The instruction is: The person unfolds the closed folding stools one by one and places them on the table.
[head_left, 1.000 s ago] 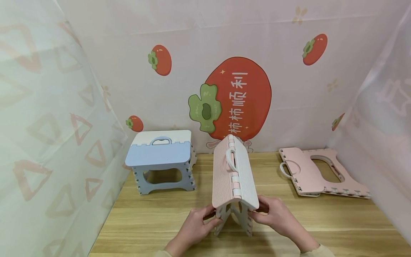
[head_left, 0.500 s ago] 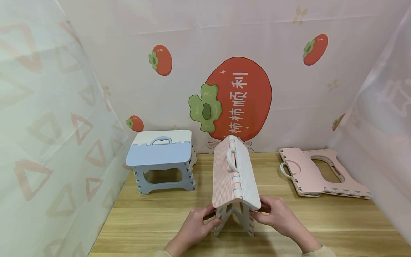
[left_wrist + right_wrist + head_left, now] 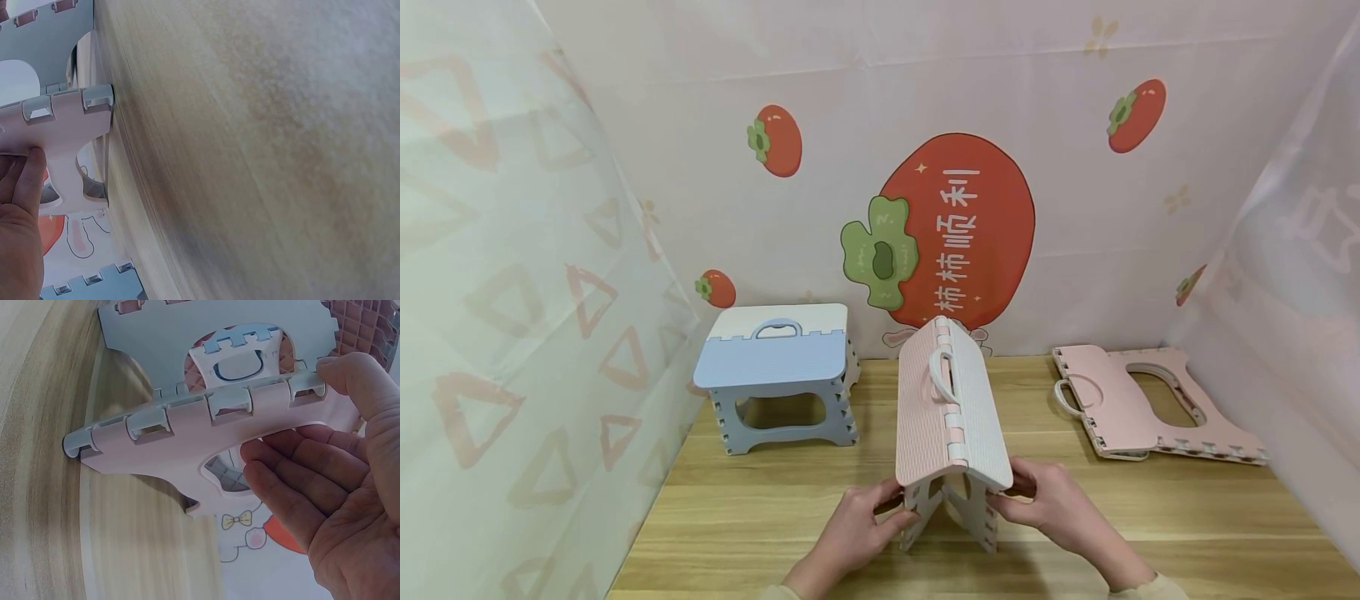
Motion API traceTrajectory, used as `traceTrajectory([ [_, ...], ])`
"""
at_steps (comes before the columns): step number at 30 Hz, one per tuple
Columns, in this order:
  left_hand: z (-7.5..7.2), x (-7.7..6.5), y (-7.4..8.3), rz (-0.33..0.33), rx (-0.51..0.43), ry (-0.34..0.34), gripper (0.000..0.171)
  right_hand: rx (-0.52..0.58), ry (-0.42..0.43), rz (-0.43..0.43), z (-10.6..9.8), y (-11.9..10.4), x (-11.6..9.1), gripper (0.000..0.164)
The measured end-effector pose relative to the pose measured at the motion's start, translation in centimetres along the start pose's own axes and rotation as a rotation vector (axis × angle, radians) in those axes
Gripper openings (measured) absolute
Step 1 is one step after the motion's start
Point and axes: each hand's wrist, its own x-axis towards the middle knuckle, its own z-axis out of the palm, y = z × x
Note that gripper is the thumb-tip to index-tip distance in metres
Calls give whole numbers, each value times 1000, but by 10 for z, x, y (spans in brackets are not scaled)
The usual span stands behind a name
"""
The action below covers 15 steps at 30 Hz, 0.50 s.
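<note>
A pink and white folding stool [image 3: 923, 408] stands half unfolded in the middle of the table, its seat peaked like a roof with the carry handle [image 3: 940, 375] along the ridge. My left hand [image 3: 863, 527] grips the near edge of its left leg panel, thumb in front. On the opposite side, my right hand [image 3: 1045, 504] holds the right leg panel. The right wrist view shows that thumb [image 3: 353, 372] over the panel's hinged edge and the fingers [image 3: 294, 475] under it, by the leg cutout. Seen from the left wrist, fingertips [image 3: 32, 169] lie on the pink leg [image 3: 69, 131].
A blue and white stool [image 3: 771, 367] stands fully unfolded at the back left. At the back right a pink stool [image 3: 1112, 400] lies flat, partly folded, its handle pointing left. Printed sheets [image 3: 865, 108] enclose the wooden table [image 3: 760, 500] at the back and both sides.
My right hand has shifted slightly to the right with the white half of the stool, so the seat halves and legs spread a little wider. The left hand stays in place.
</note>
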Motion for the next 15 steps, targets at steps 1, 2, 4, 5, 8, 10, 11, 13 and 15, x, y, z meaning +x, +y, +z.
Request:
traceTrajectory([
  [1, 0, 0, 0, -1, -1, -2, 39, -1, 1, -1, 0, 0, 0, 28],
  [2, 0, 0, 0, -2, 0, -4, 40, -1, 3, -1, 0, 0, 0, 27],
  [4, 0, 0, 1, -7, 1, -9, 41, -1, 7, -5, -1, 0, -1, 27],
  [5, 0, 0, 1, -11, 4, -11, 41, -3, 9, -6, -1, 1, -1, 27],
  [8, -1, 0, 1, -21, 7, -15, 42, -8, 17, -12, 0, 1, -1, 27],
  [10, -1, 0, 1, -27, 2, -16, 42, -15, 23, -17, 0, 2, -1, 27],
  [11, -1, 0, 1, -30, -1, -16, 42, -21, 28, -21, 0, 2, -1, 27],
  [13, -1, 0, 1, -36, 1, -16, 43, -34, 37, -27, 0, 3, -2, 27],
  [15, -1, 0, 1, -45, 3, -19, 43, -38, 44, -30, 0, 4, -2, 27],
])
